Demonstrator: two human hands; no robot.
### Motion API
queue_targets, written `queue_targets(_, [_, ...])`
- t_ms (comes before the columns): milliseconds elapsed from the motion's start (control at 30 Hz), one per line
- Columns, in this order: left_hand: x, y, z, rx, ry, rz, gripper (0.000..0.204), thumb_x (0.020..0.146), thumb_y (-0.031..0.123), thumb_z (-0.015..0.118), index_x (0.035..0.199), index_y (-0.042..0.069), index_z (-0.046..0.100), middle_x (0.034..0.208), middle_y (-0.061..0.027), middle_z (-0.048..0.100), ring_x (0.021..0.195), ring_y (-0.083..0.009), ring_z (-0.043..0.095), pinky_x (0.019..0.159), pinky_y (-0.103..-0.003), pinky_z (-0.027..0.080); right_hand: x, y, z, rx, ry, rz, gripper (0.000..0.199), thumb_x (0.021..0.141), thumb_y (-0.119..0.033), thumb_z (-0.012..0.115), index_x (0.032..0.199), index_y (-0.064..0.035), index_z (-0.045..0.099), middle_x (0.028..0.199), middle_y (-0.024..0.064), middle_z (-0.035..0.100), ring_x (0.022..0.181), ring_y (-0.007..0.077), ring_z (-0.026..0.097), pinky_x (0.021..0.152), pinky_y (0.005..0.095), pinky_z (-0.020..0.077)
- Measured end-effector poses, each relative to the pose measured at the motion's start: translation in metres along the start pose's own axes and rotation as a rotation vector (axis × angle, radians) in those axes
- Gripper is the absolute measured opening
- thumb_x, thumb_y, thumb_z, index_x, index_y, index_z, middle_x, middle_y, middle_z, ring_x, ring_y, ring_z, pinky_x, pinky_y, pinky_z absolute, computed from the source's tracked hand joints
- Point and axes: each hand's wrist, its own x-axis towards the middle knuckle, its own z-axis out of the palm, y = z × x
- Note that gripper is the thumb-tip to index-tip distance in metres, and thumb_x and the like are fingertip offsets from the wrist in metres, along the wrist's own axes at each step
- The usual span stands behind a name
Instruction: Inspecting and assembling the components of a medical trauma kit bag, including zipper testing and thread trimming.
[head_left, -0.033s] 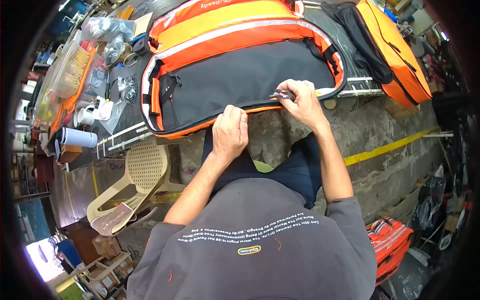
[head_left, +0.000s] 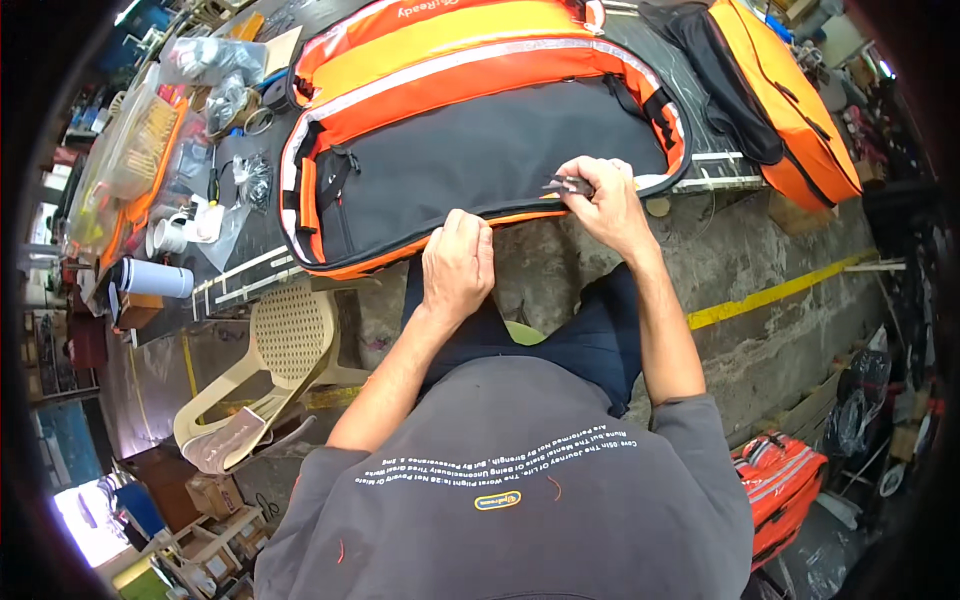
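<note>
A large orange bag (head_left: 480, 150) with a dark grey inner panel and white reflective strips lies unfolded on the table before me. My left hand (head_left: 458, 262) is closed on its near edge, fingers curled over the black and orange trim. Further right along the same edge, my right hand (head_left: 605, 200) holds small dark thread snips (head_left: 568, 185). Their pointed tips face left, just above the bag's rim. What lies beneath my left fingers is hidden.
On the right end of the table stands an orange and black bag (head_left: 790, 100). Plastic bins (head_left: 145, 150), a white cup (head_left: 170, 235) and small tools crowd the left side. A beige plastic chair (head_left: 290, 335) stands at left; a red bag (head_left: 775, 495) is behind me at right.
The thread snips in my right hand have shifted very slightly. My left hand keeps its place on the bag's edge.
</note>
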Motion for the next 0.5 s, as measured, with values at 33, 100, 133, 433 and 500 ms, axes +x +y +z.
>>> queue_targets(33, [0.002,0.000,0.000,0.014,-0.001,0.033,0.010,0.100,0.009,0.071,0.095,0.003,0.064,0.089,-0.0131,0.061,0.078,-0.0386,0.063,0.073,-0.047,0.051,-0.001,0.007,-0.004,0.058,0.025,0.054,0.012,0.091,-0.019,0.077,0.101,-0.0110,0.076,0.084,0.0029,0.072,0.081,0.0281,0.067,0.094,0.0434,0.0429])
queue_targets(100, [0.003,0.003,-0.002,0.001,-0.058,-0.014,0.017,0.097,0.012,0.076,0.089,0.004,0.064,0.087,-0.0124,0.062,0.074,-0.0379,0.063,0.070,-0.047,0.051,-0.006,0.019,-0.019,0.062,0.097,0.136,0.012,0.095,-0.022,0.078,0.099,-0.0111,0.078,0.082,0.0028,0.072,0.080,0.0268,0.068,0.088,0.0419,0.0440])
queue_targets(133, [0.003,0.004,-0.002,0.010,-0.030,-0.002,0.019,0.094,0.013,0.081,0.087,0.004,0.066,0.088,-0.0112,0.064,0.070,-0.0355,0.065,0.067,-0.045,0.053,-0.010,0.023,-0.028,0.038,0.099,0.166,0.014,0.096,-0.024,0.077,0.099,-0.0110,0.078,0.082,0.0035,0.072,0.080,0.0271,0.069,0.087,0.0415,0.0443])
queue_targets(433, [0.031,0.031,0.014,0.027,-0.039,0.112,0.014,0.093,0.010,0.083,0.106,0.010,0.079,0.093,-0.0083,0.071,0.074,-0.0283,0.073,0.064,-0.039,0.057,-0.049,0.045,-0.055,-0.009,0.287,0.301,0.018,0.102,-0.021,0.076,0.106,-0.0028,0.078,0.073,0.0077,0.067,0.063,0.0206,0.063,0.067,0.0363,0.0494])
queue_targets(500, [0.041,0.033,0.032,0.092,-0.077,0.205,0.013,0.092,0.013,0.083,0.105,0.012,0.079,0.090,-0.0064,0.067,0.074,-0.0273,0.071,0.064,-0.040,0.056,-0.062,0.045,-0.051,0.127,0.388,0.416,0.019,0.105,-0.020,0.075,0.107,-0.0007,0.078,0.072,0.0041,0.064,0.065,0.0112,0.057,0.062,0.0320,0.0463])
